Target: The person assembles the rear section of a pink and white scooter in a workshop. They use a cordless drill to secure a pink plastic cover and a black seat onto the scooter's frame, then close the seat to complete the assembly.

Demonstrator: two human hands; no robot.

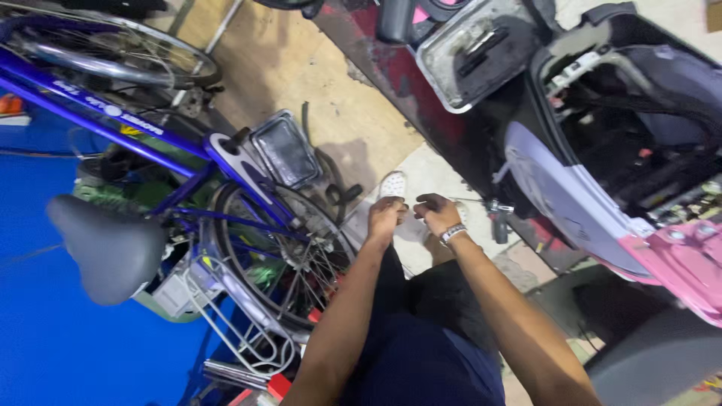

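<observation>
Small part, too small and blurred to identify, sits somewhere between the two hands held out low in front of the person, above the pale floor tile [429, 169]. Left hand [386, 218] is curled, fingers bunched at the tips; right hand [438, 213], with a wristband [452, 234], meets it fingertip to fingertip. Can't tell whether either grip actually pinches anything or is just pressed shut. A white shoe [392, 184] lies on the floor just beyond the left hand.

Room is tight. Blue bicycle [150, 143] leans close on the person's left, its rear wheel [282, 252] and wire rack [241, 331] nearly against the left forearm; grey saddle [109, 244] juts out further left. On the right, an opened scooter [602, 150] with lavender and pink panels, its edge near the right forearm. A small dark tool [500, 222] lies on the floor just beside the right hand. Open floor is only the narrow strip between bike and scooter.
</observation>
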